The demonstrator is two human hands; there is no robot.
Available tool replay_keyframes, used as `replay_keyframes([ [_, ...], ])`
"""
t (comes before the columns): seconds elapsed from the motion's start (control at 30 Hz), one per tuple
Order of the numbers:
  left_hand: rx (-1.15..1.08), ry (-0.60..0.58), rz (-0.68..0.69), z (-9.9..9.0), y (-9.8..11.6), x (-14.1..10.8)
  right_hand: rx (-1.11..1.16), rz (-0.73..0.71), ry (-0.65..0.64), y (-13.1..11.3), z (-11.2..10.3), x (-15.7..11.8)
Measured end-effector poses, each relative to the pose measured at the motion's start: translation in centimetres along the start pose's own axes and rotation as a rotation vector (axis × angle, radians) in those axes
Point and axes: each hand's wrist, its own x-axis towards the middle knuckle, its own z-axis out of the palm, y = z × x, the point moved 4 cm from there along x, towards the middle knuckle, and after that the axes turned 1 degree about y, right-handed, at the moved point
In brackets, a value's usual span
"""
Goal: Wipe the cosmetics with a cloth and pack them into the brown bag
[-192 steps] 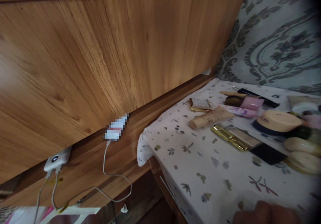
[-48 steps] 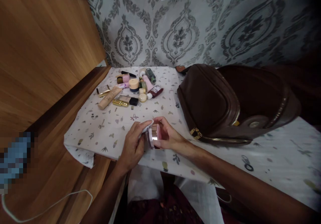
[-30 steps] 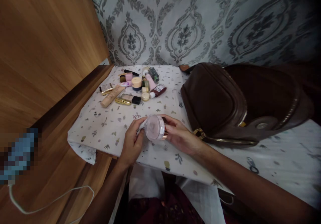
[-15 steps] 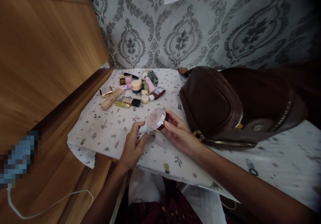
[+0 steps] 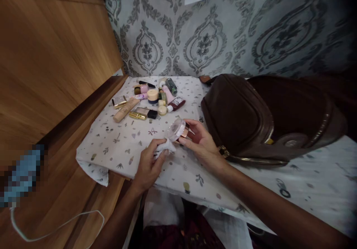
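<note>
My right hand (image 5: 199, 139) grips a round cosmetic jar (image 5: 177, 129) by its shiny copper-coloured side, tilted so that its clear, whitish round face points left. Pinched in my left hand (image 5: 152, 163) is a crumpled white wipe (image 5: 165, 148), close against the jar's lower left edge; whether they touch I cannot tell. Beyond my hands lie several cosmetics: a beige tube (image 5: 126, 109), a gold lipstick tube (image 5: 137, 115), a clear bottle with a black cap (image 5: 152, 114), a cream jar with a dark blue base (image 5: 152, 96) and a dark red bottle (image 5: 177, 103).
A large brown leather bag (image 5: 237, 118) with gold zips stands on the right of the table, close to my right forearm. A patterned white cloth (image 5: 117, 148) covers the table. Wooden furniture (image 5: 55, 55) rises at the left, and a white cable (image 5: 58, 230) lies below it.
The jar has turned in my right hand, showing more of its copper side. My left hand with the wipe has shifted slightly down the jar's edge. The whole view has moved slightly.
</note>
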Motion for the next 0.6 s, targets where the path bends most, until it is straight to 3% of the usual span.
replay_keyframes([
  [0.4, -0.024, 0.088, 0.22, -0.2, 0.3, 0.2, -0.163, 0.078, -0.133, -0.2, 0.4, -0.7],
  [0.6, -0.016, 0.2, 0.172, -0.6, -0.2, 0.3, -0.162, 0.137, -0.265, -0.5, 1.3, -1.4],
])
